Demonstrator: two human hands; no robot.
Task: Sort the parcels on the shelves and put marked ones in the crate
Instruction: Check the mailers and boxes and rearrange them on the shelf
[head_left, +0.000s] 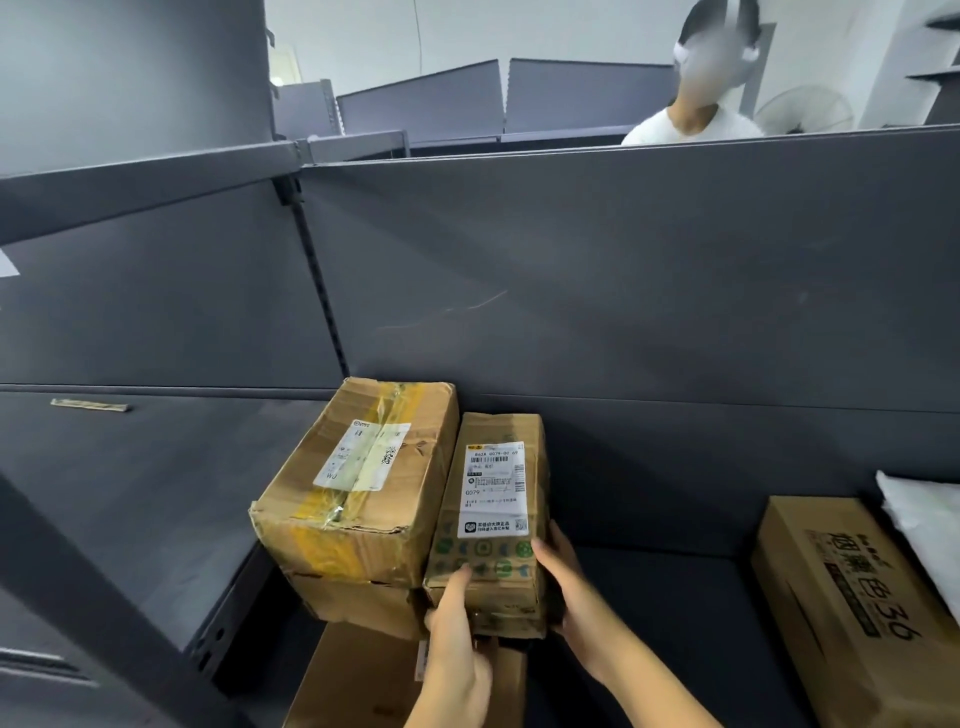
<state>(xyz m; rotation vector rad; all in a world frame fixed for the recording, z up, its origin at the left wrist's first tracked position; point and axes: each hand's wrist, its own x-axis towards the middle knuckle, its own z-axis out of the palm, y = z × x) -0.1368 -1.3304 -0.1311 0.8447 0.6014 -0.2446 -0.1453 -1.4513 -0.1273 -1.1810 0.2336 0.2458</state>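
A narrow cardboard parcel (493, 519) with a white shipping label and green printed icons lies on the dark grey shelf (675, 577). My left hand (457, 639) grips its near left corner. My right hand (563, 587) holds its near right side. Touching it on the left is a larger battered parcel (358, 483) with yellow tape and a white label, stacked on another box (358, 597). No crate is in view.
A long printed carton (852, 597) lies at the right with a white poly bag (924, 519) on it. Another cardboard box (358, 680) sits below my hands. The grey back panel (623, 286) rises behind. A person in white (696, 119) stands beyond it.
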